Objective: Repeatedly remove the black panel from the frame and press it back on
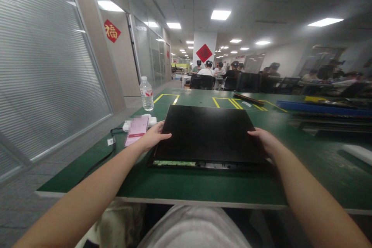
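Observation:
A flat black screen panel [206, 133] lies level in front of me, above the green table. My left hand [153, 138] grips its left edge, thumb on top and fingers curled underneath. On the opposite edge, my right hand [266, 141] holds it the same way, its fingers partly hidden. Along the near side, a strip of green circuit board [174, 163] and a dark frame [232, 166] show below the panel. Whether the panel touches that frame I cannot tell.
Left of the panel are a phone [138, 130] with a pink screen, a black cable [100, 161] and a water bottle [147, 93]. A dark strip [249, 99] lies at the back. Blue and black long parts [322, 107] lie at right. Several people sit farther off.

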A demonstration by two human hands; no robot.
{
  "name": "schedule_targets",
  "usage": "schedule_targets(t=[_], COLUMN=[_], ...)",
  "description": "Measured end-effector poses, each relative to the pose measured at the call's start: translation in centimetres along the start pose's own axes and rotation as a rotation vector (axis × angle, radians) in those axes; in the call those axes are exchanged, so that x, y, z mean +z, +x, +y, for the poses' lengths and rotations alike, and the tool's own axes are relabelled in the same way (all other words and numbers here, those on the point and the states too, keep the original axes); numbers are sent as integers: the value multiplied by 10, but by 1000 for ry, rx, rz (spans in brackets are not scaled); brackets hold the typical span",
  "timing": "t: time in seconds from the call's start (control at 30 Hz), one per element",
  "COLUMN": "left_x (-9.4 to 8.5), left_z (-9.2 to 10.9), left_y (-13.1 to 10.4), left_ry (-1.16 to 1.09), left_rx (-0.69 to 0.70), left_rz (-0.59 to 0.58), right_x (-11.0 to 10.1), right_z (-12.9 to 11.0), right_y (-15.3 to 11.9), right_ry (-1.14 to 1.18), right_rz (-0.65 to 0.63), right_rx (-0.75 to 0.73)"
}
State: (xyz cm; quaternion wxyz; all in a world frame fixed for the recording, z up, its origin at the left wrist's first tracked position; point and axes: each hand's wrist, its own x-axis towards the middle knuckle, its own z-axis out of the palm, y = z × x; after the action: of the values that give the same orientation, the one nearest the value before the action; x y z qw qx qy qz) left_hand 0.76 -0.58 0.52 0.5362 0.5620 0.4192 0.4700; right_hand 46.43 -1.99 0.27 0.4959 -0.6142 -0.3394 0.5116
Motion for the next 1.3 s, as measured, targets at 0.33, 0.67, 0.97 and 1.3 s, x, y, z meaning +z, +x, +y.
schedule_targets(t=[0.33,0.67,0.97,1.3], left_x=[3,5,3,3], left_z=[4,6,3,2], left_y=[-3,-4,-4,-3], left_ry=[-19,-12,22,-5], left_rx=[-48,-59,-34,-29], left_rz=[28,32,20,31], right_x=[1,-3,-4,-1], right_z=[-1,3,3,1], right_y=[-1,5,5,3], right_ry=[2,-7,-35,2], right_rz=[-17,-28,-16,-31], right_rx=[-8,-16,-23,-15])
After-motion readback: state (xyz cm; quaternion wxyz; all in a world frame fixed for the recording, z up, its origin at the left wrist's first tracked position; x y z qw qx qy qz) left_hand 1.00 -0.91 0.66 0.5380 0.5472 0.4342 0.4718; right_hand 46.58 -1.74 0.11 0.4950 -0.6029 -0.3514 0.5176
